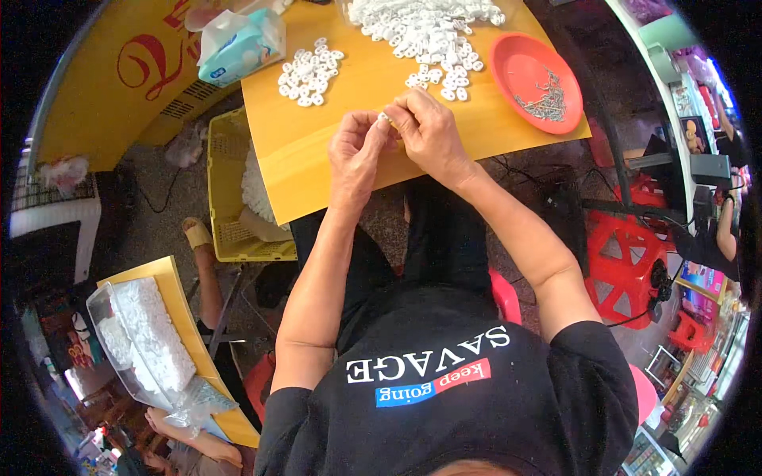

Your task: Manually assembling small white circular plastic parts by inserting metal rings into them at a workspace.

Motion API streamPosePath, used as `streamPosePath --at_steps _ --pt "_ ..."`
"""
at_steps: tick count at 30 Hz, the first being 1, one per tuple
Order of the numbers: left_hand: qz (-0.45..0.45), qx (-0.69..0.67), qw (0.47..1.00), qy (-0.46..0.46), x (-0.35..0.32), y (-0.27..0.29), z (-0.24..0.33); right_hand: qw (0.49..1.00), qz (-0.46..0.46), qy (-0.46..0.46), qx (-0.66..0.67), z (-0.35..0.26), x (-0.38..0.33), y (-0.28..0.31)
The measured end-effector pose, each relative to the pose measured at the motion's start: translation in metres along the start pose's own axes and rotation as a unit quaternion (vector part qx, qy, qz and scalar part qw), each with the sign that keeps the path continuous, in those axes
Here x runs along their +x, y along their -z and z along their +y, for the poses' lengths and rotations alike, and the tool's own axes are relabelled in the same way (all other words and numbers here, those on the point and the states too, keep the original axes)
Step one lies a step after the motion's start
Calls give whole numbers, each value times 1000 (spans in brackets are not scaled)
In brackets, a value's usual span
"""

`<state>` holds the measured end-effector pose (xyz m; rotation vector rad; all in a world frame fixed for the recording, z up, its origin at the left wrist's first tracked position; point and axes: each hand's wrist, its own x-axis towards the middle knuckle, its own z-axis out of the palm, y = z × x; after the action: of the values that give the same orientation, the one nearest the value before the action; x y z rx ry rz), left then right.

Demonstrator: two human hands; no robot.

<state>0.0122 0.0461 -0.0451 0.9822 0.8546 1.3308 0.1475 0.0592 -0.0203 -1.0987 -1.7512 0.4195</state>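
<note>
Over the front part of a yellow-topped table point(294, 174), my left hand point(355, 152) and my right hand point(432, 133) meet with fingertips pinched together. Between them shows a tiny bit of a small white plastic piece point(384, 117), gripped by my left thumb and fingers. My right thumb and finger press against it; whether they also hold a small metal part is hidden. Beyond my hands lies a large heap of white oval plastic pieces with holes point(432, 40). A smaller group of similar pieces point(310, 73) sits to the left. At right, a red plate point(505, 67) holds thin metal pins or screws point(548, 101).
A tissue pack point(240, 49) stands at the table's far left. Beside the table is a yellow crate point(250, 252) with white contents. Lower left, another person's arm point(210, 451) is near a clear bin point(119, 341) of white pieces. Red stools point(627, 270) stand right.
</note>
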Motion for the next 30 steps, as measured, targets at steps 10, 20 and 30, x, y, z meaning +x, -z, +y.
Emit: streamPosePath --at_steps 10,20,30 --pt "-11 1 1000 17 -2 0 -1 996 -60 66 -28 10 11 13" --pt "7 14 1000 5 -2 0 1 949 -29 -230 214 1 -11 -10" --pt "13 -17 1000 19 1 0 0 980 -73 -16 -182 61 41 59"
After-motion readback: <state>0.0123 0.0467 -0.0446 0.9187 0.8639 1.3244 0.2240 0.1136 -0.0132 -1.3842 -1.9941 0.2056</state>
